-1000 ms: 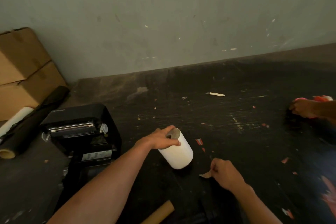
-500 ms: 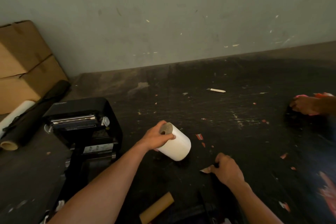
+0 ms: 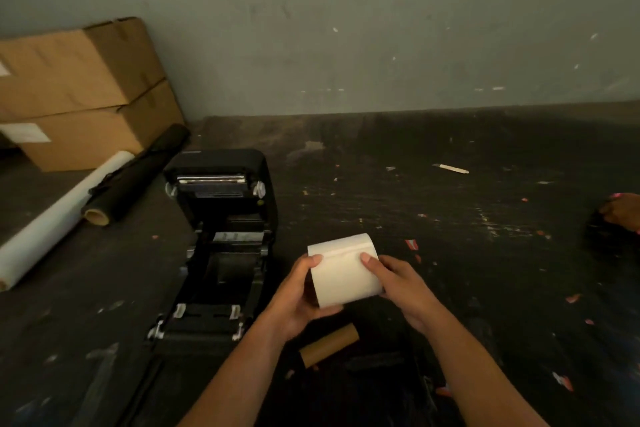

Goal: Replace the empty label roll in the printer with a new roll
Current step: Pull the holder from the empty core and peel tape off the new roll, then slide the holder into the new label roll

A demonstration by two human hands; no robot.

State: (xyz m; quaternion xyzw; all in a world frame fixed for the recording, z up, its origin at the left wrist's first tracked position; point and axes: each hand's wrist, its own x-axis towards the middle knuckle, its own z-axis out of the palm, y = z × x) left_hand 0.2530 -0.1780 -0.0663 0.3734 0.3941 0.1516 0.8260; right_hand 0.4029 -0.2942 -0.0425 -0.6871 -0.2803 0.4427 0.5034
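**New roll held, printer open**

The full white paper label roll point(image 3: 344, 274) is lying on its side in the air, held at both ends, just to the right of the black plastic label printer point(image 3: 218, 253). The printer lid is open and its roll bay is empty. The brown cardboard empty core point(image 3: 329, 345) lies on the dark floor below the roll.

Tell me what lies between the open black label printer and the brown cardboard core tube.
In the head view, only the person's left forearm crosses above that stretch between the printer and the core tube; the dark tabletop beneath looks bare.
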